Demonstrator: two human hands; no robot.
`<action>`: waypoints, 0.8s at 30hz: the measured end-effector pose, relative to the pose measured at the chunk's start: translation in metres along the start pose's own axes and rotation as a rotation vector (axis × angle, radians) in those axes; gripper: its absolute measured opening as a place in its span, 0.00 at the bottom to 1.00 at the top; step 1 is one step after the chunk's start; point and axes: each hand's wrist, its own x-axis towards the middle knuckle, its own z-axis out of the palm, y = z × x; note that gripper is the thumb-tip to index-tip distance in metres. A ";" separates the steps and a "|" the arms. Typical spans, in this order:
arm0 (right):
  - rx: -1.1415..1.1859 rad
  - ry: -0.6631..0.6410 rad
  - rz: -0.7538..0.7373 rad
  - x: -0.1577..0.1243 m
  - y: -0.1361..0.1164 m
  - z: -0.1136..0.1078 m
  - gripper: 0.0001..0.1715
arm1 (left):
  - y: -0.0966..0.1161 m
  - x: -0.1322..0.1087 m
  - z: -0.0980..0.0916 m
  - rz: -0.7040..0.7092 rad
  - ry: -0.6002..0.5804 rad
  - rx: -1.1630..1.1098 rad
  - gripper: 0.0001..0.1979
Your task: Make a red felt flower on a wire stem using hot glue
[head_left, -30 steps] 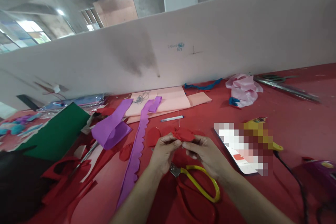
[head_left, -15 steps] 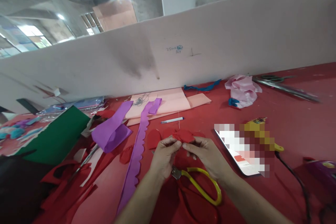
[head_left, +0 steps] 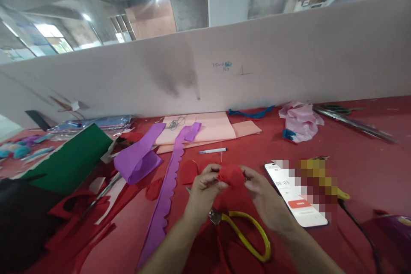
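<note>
My left hand [head_left: 207,186] pinches the gathered left edge of a piece of red fabric [head_left: 231,177]. On its other side my right hand [head_left: 257,184] grips the same piece, fingers partly hidden behind it. A pair of scissors [head_left: 248,233] with a yellow handle loop lies just below both hands. More red cut pieces [head_left: 189,173] rest on the table left of and behind the held one. A scalloped purple strip [head_left: 168,182] runs along the left of my left arm, and a white pen [head_left: 212,150] lies beyond my hands.
A phone [head_left: 310,216] showing a timer lies right of my right hand, beside a yellow corded tool [head_left: 342,195], partly pixelated. Pale pink sheets [head_left: 215,126], a purple folded band [head_left: 138,162] and a green board [head_left: 73,154] lie farther back and left. A white partition [head_left: 282,55] closes off the far side.
The red fabric is turned up and its flat face now shows between my hands. My right hand has shifted slightly away from the left. The camera view has tilted a little.
</note>
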 end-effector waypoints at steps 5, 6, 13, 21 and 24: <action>0.110 0.026 0.083 -0.002 -0.007 0.004 0.12 | 0.003 -0.002 0.000 0.087 -0.040 0.269 0.05; 0.111 0.037 0.085 -0.001 -0.007 0.005 0.10 | 0.004 -0.002 0.001 0.108 -0.048 0.308 0.06; 0.038 0.189 0.047 0.005 -0.004 0.005 0.08 | 0.001 -0.004 0.008 -0.031 -0.012 0.199 0.05; -0.555 0.514 -0.099 0.008 -0.038 -0.074 0.12 | -0.009 0.003 0.005 -0.329 0.320 -0.412 0.10; -1.175 0.635 0.033 0.004 -0.044 -0.138 0.16 | -0.005 0.005 0.004 -0.344 0.280 -0.497 0.12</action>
